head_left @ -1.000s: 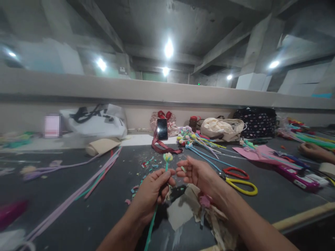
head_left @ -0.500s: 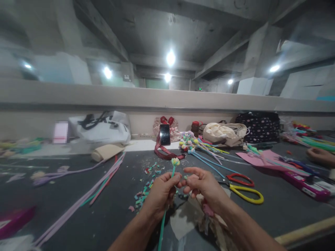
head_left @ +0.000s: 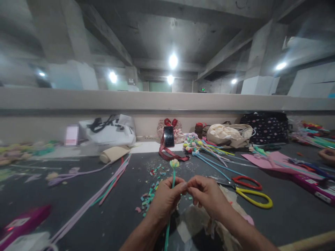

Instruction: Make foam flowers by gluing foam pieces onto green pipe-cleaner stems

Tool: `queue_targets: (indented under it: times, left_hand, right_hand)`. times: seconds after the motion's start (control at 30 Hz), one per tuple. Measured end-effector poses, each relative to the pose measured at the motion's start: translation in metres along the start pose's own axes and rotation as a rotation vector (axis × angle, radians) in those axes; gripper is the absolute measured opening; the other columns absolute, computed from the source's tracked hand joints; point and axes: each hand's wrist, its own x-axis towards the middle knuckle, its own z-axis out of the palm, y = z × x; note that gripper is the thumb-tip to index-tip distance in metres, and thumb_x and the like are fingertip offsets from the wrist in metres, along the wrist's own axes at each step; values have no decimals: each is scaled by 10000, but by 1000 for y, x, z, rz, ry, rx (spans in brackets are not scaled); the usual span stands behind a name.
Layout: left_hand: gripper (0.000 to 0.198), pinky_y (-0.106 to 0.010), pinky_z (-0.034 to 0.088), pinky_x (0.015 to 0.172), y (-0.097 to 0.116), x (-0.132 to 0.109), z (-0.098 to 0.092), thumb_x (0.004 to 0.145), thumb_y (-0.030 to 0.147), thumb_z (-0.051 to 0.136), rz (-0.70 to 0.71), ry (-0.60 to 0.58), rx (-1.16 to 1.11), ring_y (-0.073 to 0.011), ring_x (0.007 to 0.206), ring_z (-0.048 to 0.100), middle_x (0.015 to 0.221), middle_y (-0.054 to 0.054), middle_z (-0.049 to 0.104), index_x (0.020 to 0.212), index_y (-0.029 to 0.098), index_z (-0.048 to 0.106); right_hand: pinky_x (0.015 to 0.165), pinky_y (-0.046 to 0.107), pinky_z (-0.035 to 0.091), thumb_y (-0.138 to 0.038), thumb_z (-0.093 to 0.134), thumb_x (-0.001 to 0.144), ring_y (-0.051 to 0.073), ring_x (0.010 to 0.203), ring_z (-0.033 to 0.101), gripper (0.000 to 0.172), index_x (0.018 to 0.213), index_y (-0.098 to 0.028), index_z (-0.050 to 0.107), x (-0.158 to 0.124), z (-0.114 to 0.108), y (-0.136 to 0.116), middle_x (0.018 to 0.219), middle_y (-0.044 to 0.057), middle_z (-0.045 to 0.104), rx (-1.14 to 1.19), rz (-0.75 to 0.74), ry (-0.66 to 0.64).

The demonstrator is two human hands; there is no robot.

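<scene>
My left hand (head_left: 165, 199) is closed around a green pipe-cleaner stem (head_left: 173, 176) that stands upright, topped by a small yellow and pale flower head (head_left: 174, 163). My right hand (head_left: 206, 195) is pinched shut, its fingertips meeting my left thumb right beside the stem. What the right fingers pinch is too small to name. Both hands hover low over the dark table (head_left: 112, 216).
Yellow-and-red scissors (head_left: 250, 191) lie just right of my hands. Coloured scraps (head_left: 153, 190), long pipe cleaners (head_left: 104, 190), a phone (head_left: 169, 136), finished flowers (head_left: 196, 144), bags (head_left: 110, 130) and pink paper (head_left: 267, 160) lie about. Another person's hand (head_left: 328, 155) rests far right. Crumpled paper (head_left: 199, 223) lies beneath my wrists.
My right hand went from open beside the stem to a pinch against my left thumb. The camera tilted, so everything slid slightly right and down.
</scene>
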Motion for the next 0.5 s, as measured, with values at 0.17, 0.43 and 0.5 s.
queue_targets:
  times: [0.17, 0.43, 0.5]
  left_hand:
    - [226, -193, 94, 354, -2, 0, 0, 674, 369, 546, 14, -26, 53, -34, 316, 191, 348, 103, 286, 604, 162, 488]
    - [249, -185, 116, 336, -4, -1, -1, 675, 361, 545, 32, -62, 73, -33, 298, 221, 316, 96, 332, 558, 148, 492]
    - [252, -184, 111, 334, -4, -1, -2, 679, 354, 541, 25, -84, 48, -28, 298, 220, 328, 92, 349, 548, 144, 493]
  right_hand:
    - [388, 166, 322, -160, 480, 709, 68, 390, 438, 124, 636, -186, 576, -6, 0, -5, 480, -62, 445, -233, -109, 38]
    - [389, 163, 318, -205, 468, 738, 66, 397, 428, 135, 628, -166, 534, -9, 0, -7, 468, -67, 422, -201, -92, 47]
    - [377, 156, 318, -217, 473, 736, 59, 388, 419, 132, 639, -156, 538, -10, -1, -8, 463, -67, 429, -117, -54, 17]
